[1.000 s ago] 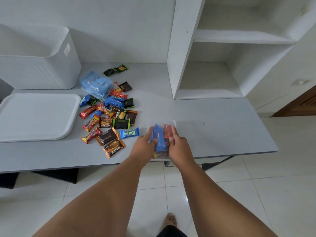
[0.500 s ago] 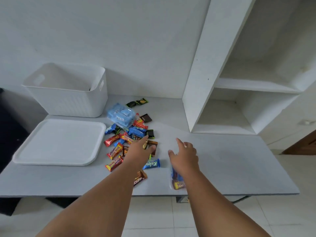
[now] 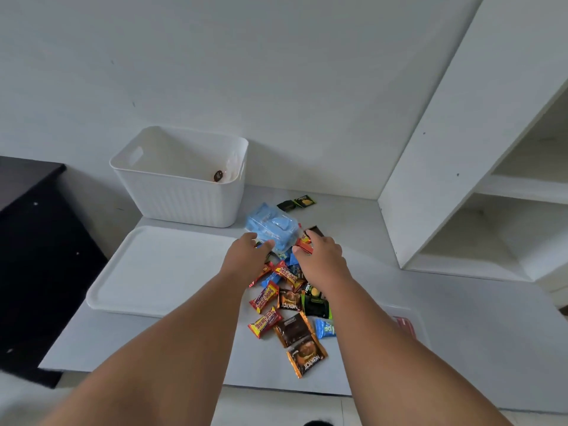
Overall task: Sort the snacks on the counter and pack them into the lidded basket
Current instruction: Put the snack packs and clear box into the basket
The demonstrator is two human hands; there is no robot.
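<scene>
- While the white basket (image 3: 181, 192) stands open at the back left of the counter (image 3: 461, 318), I see only one small brown item (image 3: 218, 176) inside it, against its right wall. I judge the packing barely begun.
- Its lid (image 3: 153, 272) lies flat on the counter in front of the basket, just left of the snacks. Closing is not yet done.
- A clear bag of blue packets (image 3: 273, 229) sits near the basket's near right corner, at the far end of the loose pile (image 3: 289, 305). That pile runs toward the counter's front edge: red-and-yellow bars, brown and dark green packets, small blue ones. To my eye it is unsorted, and all of it is left to pack.
- Two dark packets (image 3: 296, 202) lie apart behind the bag, near the wall.
- A clear pouch (image 3: 402, 322) with something red in it lies right of the pile, partly hidden by the right forearm.
- The left hand (image 3: 246, 256) is stretched forward, palm down, fingers loosely spread at the bag's near left edge. It holds nothing, and I cannot tell whether it touches the bag.
- The right hand (image 3: 322, 256) reaches likewise, fingers loosely bent over a red wrapper at the bag's near right side, gripping nothing.
- With both hands flanking the bag, I judge it the next item to be lifted.
</scene>
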